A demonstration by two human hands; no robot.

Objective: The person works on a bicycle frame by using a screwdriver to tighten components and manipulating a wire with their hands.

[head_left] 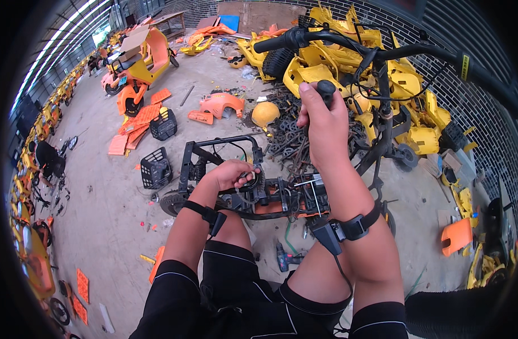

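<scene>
The bare frame of a small electric scooter (270,212) lies across in front of my knees, its wiring and inner parts exposed. My left hand (236,174) is closed, fingers curled at a round dark part (249,179) on the frame's left half. What it pinches is too small to name. Raised above the frame's right half, my right hand (328,127) grips a black-handled tool (325,90) with the rounded handle end up; its lower part is mostly hidden. A silver T-shaped wrench (315,195) rests among the frame's parts, below my right hand.
Black handlebars (394,53) rise at the right. A cordless drill (287,259) lies on the floor near my knees. Black metal parts (293,133) and yellow body panels (321,56) are heaped beyond. Black baskets (156,168), orange panels (137,127) and a yellow-orange scooter (146,59) stand left.
</scene>
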